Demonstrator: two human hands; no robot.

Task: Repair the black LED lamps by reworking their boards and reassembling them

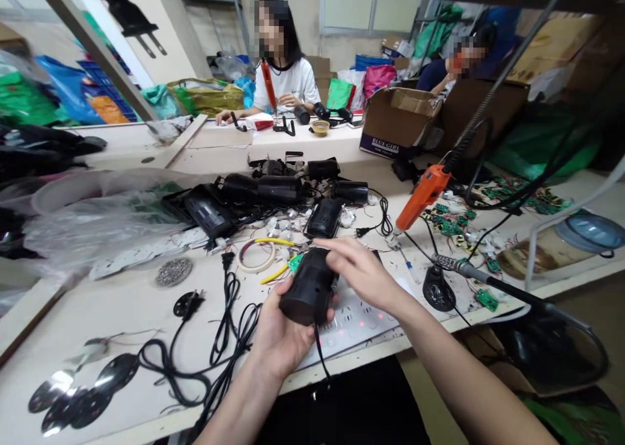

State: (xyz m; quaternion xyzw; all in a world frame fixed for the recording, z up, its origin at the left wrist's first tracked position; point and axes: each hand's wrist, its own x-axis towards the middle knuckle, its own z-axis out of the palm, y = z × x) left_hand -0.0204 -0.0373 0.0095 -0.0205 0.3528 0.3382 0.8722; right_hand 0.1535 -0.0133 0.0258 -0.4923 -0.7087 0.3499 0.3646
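Note:
A black cylindrical plastic housing (306,294) rests tilted in my left hand (277,341), whose fingers wrap round it from below. A thin black cord hangs from the housing's near side. My right hand (365,272) reaches across to the housing's far end, fingers stretched out and nearly flat; whether the fingertips press on it or on something behind it is hidden. Just beyond lie yellow-handled pliers (274,274), a small green circuit board (295,263) and a roll of tape (256,256). Beneath the hands is a white power strip (359,328) with red lights.
An orange electric screwdriver (422,198) hangs to the right, near a soldering iron (463,269) and its cable. More black housings (325,218) and green circuit boards (454,227) cover the bench. Black power cords (229,331) and discs (92,399) lie left. A person (288,80) sits opposite.

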